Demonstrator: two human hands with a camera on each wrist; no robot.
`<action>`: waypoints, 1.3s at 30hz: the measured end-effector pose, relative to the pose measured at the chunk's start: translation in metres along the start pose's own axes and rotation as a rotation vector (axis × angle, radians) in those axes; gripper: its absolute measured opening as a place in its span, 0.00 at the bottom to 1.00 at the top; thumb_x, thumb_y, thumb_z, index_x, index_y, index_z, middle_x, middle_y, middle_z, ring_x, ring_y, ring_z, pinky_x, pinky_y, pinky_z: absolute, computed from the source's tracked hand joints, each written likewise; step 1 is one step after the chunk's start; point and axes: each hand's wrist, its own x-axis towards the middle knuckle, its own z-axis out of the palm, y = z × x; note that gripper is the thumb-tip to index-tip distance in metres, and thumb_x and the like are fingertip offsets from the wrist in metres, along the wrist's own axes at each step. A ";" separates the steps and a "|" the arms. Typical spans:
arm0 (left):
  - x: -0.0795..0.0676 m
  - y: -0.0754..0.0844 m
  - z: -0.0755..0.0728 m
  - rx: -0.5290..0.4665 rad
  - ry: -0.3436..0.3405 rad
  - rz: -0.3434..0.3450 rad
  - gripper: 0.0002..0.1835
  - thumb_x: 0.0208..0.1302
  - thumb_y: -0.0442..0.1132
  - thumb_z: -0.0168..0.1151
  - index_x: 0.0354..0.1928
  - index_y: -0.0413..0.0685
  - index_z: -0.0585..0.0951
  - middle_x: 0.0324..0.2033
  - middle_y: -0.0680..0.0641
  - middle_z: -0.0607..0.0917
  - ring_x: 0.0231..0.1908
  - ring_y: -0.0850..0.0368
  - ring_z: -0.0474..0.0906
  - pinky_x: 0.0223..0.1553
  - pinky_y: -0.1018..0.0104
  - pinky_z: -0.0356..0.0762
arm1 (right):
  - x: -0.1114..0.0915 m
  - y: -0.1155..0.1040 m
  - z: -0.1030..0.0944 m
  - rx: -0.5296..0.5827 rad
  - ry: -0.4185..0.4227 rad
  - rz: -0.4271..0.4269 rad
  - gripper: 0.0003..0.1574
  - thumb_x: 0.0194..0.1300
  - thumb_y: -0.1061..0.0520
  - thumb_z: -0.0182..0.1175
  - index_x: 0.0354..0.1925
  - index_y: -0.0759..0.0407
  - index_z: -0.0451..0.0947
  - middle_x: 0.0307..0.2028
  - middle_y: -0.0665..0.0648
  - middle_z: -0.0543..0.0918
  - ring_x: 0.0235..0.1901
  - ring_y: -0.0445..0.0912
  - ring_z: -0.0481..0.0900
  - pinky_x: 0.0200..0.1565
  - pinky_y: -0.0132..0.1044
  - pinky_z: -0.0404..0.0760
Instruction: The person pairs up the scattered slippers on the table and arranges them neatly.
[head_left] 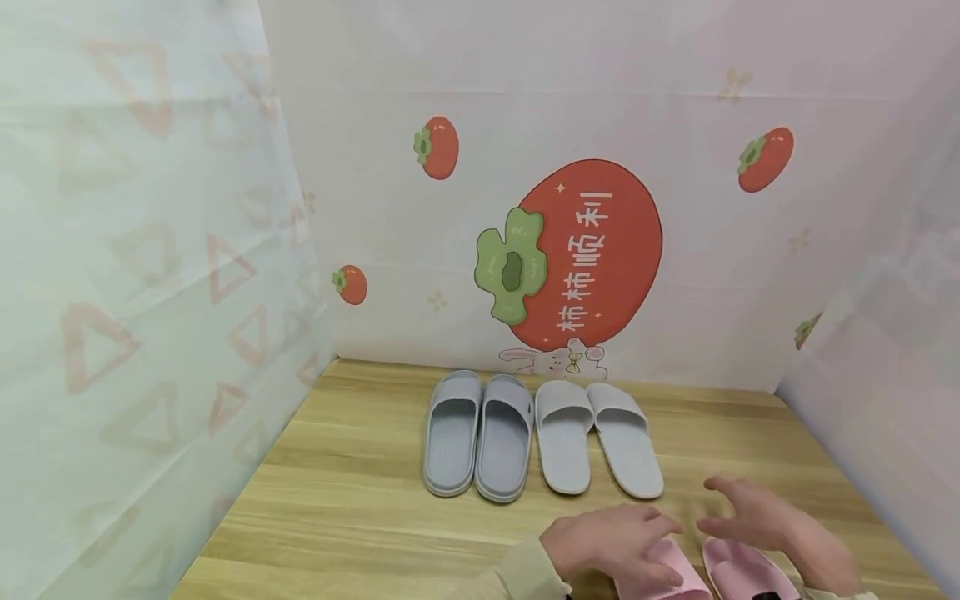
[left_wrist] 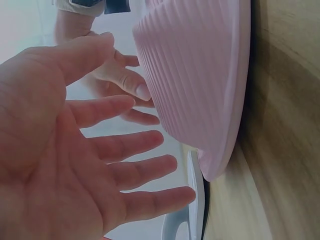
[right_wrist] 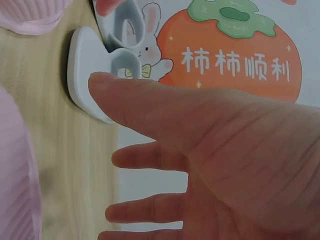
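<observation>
Two pink slippers (head_left: 746,571) lie side by side at the front edge of the head view, partly cut off by the frame. My left hand (head_left: 615,546) hovers over the left one; in the left wrist view its fingers are spread and almost straight, with the ribbed pink slipper (left_wrist: 200,75) to the side and apart from the palm. Above the right one is my right hand (head_left: 765,525), fingers extended and holding nothing. The right wrist view has a pink slipper (right_wrist: 15,175) at its left edge, separate from that hand's fingers.
Farther back on the wooden surface (head_left: 337,492) stand a grey pair of slippers (head_left: 504,450) and a white pair of slippers (head_left: 566,450), toes toward the back wall. That wall (head_left: 390,217) carries printed persimmons and a rabbit. Pale side walls (head_left: 150,350) rise left and right.
</observation>
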 end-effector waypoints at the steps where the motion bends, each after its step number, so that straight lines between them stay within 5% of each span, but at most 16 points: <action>1: 0.000 0.000 0.001 -0.007 -0.010 -0.004 0.31 0.66 0.63 0.55 0.69 0.68 0.66 0.62 0.66 0.71 0.58 0.75 0.70 0.54 0.84 0.66 | -0.002 -0.001 0.000 0.007 -0.007 0.000 0.42 0.57 0.46 0.69 0.57 0.75 0.70 0.50 0.78 0.78 0.50 0.72 0.76 0.49 0.65 0.74; 27: -0.003 0.014 0.003 -0.005 -0.127 -0.059 0.30 0.67 0.66 0.51 0.70 0.75 0.63 0.60 0.68 0.71 0.55 0.78 0.68 0.48 0.81 0.68 | -0.027 0.010 0.018 0.068 -0.096 0.036 0.38 0.60 0.47 0.67 0.58 0.71 0.72 0.50 0.72 0.81 0.50 0.69 0.78 0.49 0.66 0.74; 34: -0.004 0.021 0.003 0.036 -0.094 -0.107 0.23 0.66 0.70 0.47 0.59 0.78 0.71 0.49 0.70 0.74 0.43 0.76 0.70 0.34 0.76 0.69 | -0.037 0.014 0.019 0.143 -0.154 0.125 0.40 0.64 0.42 0.62 0.64 0.66 0.68 0.55 0.67 0.79 0.53 0.63 0.77 0.48 0.61 0.75; 39: -0.004 0.024 0.002 0.055 -0.114 -0.168 0.20 0.64 0.73 0.46 0.51 0.78 0.74 0.42 0.68 0.75 0.38 0.73 0.70 0.30 0.70 0.70 | -0.040 0.013 0.020 0.176 -0.163 0.111 0.36 0.65 0.43 0.62 0.61 0.64 0.70 0.51 0.65 0.82 0.48 0.58 0.79 0.45 0.56 0.77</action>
